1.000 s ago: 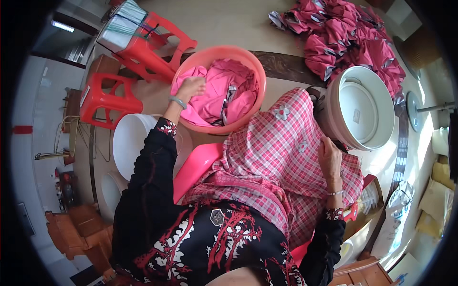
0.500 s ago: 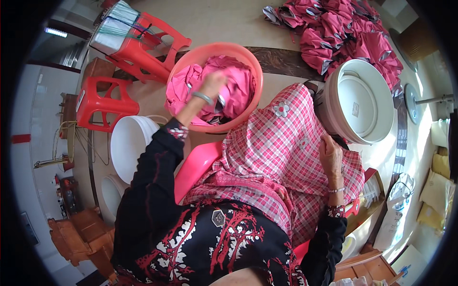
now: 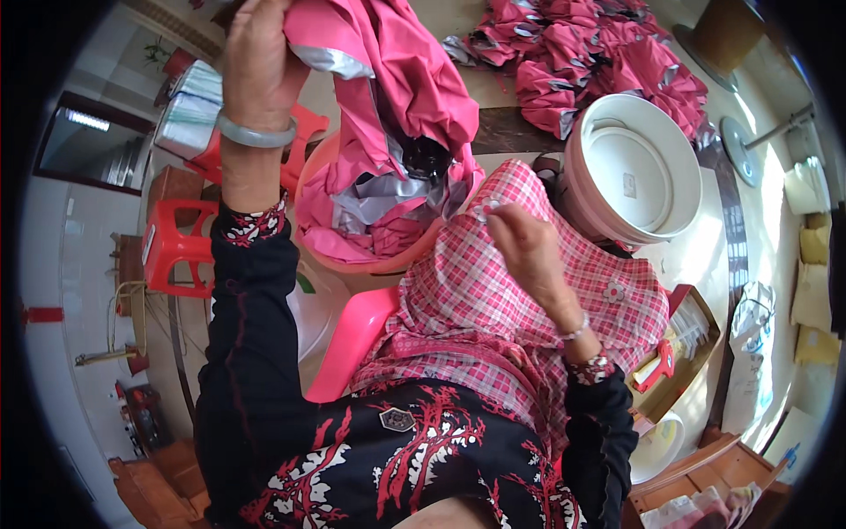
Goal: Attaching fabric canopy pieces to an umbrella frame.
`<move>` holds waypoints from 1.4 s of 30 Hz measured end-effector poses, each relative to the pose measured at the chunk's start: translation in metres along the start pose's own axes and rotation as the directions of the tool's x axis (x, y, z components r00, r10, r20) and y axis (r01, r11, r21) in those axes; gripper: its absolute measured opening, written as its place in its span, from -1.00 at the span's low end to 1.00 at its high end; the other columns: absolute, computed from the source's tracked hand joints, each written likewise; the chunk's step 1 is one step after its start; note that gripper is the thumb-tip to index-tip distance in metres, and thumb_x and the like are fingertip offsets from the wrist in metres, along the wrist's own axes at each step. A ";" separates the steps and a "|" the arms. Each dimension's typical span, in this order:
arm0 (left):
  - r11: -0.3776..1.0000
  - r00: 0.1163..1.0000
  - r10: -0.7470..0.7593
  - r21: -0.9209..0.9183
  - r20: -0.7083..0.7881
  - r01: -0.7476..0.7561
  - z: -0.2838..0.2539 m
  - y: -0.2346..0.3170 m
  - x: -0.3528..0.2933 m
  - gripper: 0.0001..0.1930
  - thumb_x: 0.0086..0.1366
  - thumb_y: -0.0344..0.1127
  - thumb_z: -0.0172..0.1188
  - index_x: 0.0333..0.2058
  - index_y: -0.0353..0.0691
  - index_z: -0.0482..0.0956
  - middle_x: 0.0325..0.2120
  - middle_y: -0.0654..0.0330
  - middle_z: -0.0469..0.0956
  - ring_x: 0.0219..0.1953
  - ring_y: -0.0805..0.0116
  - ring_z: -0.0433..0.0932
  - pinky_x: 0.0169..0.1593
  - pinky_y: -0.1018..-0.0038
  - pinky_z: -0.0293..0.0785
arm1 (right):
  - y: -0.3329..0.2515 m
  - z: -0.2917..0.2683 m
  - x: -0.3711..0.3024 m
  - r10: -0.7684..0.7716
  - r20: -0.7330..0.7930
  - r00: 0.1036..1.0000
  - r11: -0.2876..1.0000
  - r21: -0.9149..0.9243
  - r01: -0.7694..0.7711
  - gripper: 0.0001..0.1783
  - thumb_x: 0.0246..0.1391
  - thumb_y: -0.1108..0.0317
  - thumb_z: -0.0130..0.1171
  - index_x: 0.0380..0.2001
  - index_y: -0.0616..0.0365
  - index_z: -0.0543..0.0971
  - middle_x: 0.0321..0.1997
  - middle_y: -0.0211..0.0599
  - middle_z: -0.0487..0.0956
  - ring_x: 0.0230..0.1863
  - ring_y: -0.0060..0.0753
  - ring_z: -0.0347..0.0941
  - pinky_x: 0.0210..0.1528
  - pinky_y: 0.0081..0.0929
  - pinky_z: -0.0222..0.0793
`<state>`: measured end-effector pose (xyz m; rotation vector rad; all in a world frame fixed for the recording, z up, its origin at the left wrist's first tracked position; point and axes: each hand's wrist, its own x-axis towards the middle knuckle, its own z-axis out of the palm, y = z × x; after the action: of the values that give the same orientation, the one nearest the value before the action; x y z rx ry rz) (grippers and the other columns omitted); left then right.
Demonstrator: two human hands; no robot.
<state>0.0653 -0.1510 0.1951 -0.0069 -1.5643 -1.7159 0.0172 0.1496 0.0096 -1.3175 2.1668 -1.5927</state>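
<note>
My left hand (image 3: pixel 257 55) is raised high and grips a pink garment (image 3: pixel 388 97) with a silver-grey lining, which hangs down into the round pink basin (image 3: pixel 319 231) in front of me. More pink cloth lies in the basin. My right hand (image 3: pixel 526 247) hovers over the red-and-white checked cloth (image 3: pixel 493 326) on my lap, fingers loosely curled, holding nothing I can see. A pale green bangle is on my left wrist.
A pile of pink garments (image 3: pixel 582 62) lies on the floor ahead. A large white lidded bucket (image 3: pixel 630 172) stands at right. Red plastic stools (image 3: pixel 181 247) are at left, a white tub (image 3: pixel 308 309) beside a pink chair edge (image 3: pixel 352 339), a wooden tray (image 3: pixel 683 353) at right.
My left hand has lifted from inside the basin to high up, pulling a pink garment with it. My right hand has moved from the far right of my lap toward the middle.
</note>
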 end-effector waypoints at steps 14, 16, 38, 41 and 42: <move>0.865 0.851 -0.055 -0.401 0.522 0.303 0.062 -0.032 -0.066 -0.50 0.31 0.00 -0.20 0.01 -0.31 0.29 -0.05 0.11 0.38 -0.02 0.33 0.37 0.08 0.42 0.26 | 0.041 0.006 0.011 0.546 0.264 0.796 0.093 0.924 -0.370 -0.68 0.12 0.24 -0.06 -0.20 0.29 0.40 -0.53 -0.33 0.46 -0.49 -0.39 0.45 -0.47 -0.43 0.48; 0.989 0.840 -0.143 0.106 0.524 0.102 0.004 -0.085 -0.082 -0.51 0.29 -0.02 -0.17 0.03 -0.29 0.26 -0.04 0.10 0.36 -0.01 0.29 0.35 0.10 0.40 0.22 | 0.039 0.001 0.011 0.481 0.171 0.860 0.234 0.920 -0.314 -0.68 0.12 0.25 -0.06 -0.20 0.30 0.40 -0.54 -0.34 0.46 -0.50 -0.40 0.44 -0.47 -0.43 0.48; 0.785 0.895 -0.194 0.611 0.401 -0.104 0.032 -0.176 -0.084 -0.51 0.14 -0.11 0.05 0.01 -0.20 0.24 -0.07 0.20 0.33 -0.03 0.34 0.31 0.06 0.44 0.19 | 0.014 -0.060 -0.061 0.355 0.709 0.609 0.753 0.169 -0.636 -0.76 0.08 0.31 -0.11 -0.51 0.27 0.42 -0.65 -0.30 0.41 -0.65 -0.50 0.38 -0.63 -0.47 0.30; 0.957 0.916 -0.199 0.269 0.348 0.106 0.035 -0.185 -0.079 -0.58 0.17 -0.17 0.04 -0.03 -0.23 0.29 -0.14 0.20 0.38 -0.09 0.35 0.36 0.00 0.46 0.26 | 0.025 -0.044 -0.056 0.337 0.658 0.674 0.724 0.276 -0.632 -0.79 0.07 0.31 -0.07 -0.48 0.25 0.41 -0.66 -0.36 0.40 -0.65 -0.54 0.36 -0.65 -0.50 0.30; 0.975 0.923 -0.205 0.150 0.326 0.163 0.033 -0.182 -0.077 -0.60 0.18 -0.19 0.04 -0.05 -0.24 0.30 -0.16 0.20 0.40 -0.11 0.36 0.38 -0.02 0.47 0.29 | 0.022 -0.030 -0.044 0.317 0.562 0.764 0.764 0.326 -0.557 -0.80 0.06 0.31 -0.04 -0.46 0.25 0.40 -0.66 -0.38 0.38 -0.66 -0.54 0.36 -0.66 -0.53 0.29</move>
<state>0.0028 -0.0967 0.0131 -0.1038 -1.9759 -1.8346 0.0145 0.2036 -0.0117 -0.8197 1.4942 -1.2999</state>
